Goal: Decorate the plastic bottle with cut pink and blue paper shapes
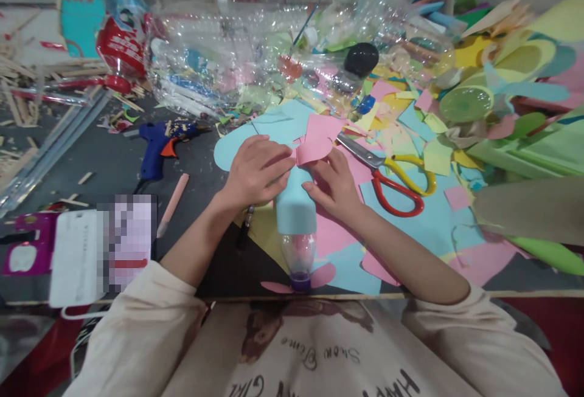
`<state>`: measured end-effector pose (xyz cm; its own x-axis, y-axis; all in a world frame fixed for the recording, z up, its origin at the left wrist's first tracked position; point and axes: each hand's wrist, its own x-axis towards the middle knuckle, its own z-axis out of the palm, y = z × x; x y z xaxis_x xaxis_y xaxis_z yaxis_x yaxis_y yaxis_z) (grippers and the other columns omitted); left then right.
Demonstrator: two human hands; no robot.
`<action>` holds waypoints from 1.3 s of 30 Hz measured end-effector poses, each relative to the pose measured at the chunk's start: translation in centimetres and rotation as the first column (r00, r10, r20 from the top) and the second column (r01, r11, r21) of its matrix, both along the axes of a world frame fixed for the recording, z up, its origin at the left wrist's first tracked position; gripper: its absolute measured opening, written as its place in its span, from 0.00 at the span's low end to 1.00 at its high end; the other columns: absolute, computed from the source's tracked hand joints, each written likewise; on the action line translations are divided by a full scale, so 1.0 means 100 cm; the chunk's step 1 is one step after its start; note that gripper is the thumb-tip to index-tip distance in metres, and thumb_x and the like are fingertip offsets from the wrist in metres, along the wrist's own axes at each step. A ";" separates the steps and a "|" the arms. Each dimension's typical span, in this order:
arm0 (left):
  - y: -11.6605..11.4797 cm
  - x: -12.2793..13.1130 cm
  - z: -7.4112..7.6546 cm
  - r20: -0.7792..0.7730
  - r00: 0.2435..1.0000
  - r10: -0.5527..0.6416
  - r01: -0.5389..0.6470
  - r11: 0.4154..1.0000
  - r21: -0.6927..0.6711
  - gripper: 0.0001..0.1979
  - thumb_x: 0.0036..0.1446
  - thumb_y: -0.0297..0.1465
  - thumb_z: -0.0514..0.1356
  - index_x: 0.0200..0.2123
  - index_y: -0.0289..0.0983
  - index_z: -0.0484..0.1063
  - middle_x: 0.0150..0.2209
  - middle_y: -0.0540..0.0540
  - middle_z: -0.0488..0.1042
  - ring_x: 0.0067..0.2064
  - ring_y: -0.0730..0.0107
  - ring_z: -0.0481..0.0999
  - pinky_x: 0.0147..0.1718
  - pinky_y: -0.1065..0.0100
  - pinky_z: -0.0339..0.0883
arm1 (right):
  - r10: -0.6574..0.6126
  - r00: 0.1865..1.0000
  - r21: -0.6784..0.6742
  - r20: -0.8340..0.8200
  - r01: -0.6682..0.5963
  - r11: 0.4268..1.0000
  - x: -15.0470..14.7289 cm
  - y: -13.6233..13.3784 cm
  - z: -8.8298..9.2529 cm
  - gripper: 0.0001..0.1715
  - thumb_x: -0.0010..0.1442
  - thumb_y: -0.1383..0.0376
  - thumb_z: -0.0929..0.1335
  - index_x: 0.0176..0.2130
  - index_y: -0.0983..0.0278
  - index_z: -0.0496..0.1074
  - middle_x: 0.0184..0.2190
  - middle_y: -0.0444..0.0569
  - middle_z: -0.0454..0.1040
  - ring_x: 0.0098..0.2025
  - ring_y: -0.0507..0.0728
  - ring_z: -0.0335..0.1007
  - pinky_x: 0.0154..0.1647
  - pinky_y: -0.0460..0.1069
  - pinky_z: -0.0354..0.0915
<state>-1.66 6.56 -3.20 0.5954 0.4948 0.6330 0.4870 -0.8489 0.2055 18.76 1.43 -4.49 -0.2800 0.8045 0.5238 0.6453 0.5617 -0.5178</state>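
A clear plastic bottle lies lengthwise in front of me, its purple cap toward the table's near edge. Light blue paper wraps its far part, and pink paper pieces stick out beside the cap. My left hand is closed at the far end of the bottle, fingertips pinching the left edge of a curled pink paper strip. On the other side, my right hand has its thumb against the blue wrap and its fingers bent beneath the pink strip. Its fingertips are partly hidden.
Scissors with red and yellow handles lie to the right on paper sheets. A blue glue gun, a pink-handled tool and a phone are at left. Clear bottles and paper scraps crowd the back.
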 end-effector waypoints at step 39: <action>0.000 0.002 0.002 0.040 0.998 -0.046 0.043 0.996 0.074 0.10 0.56 0.28 0.56 0.39 0.43 0.74 0.40 0.48 0.82 0.41 0.65 0.79 0.45 0.57 0.70 | 0.017 1.000 0.196 -0.003 -0.016 0.980 -0.002 0.000 0.004 0.17 0.65 0.59 0.62 0.46 0.63 0.75 0.43 0.52 0.80 0.50 0.60 0.71 0.52 0.58 0.66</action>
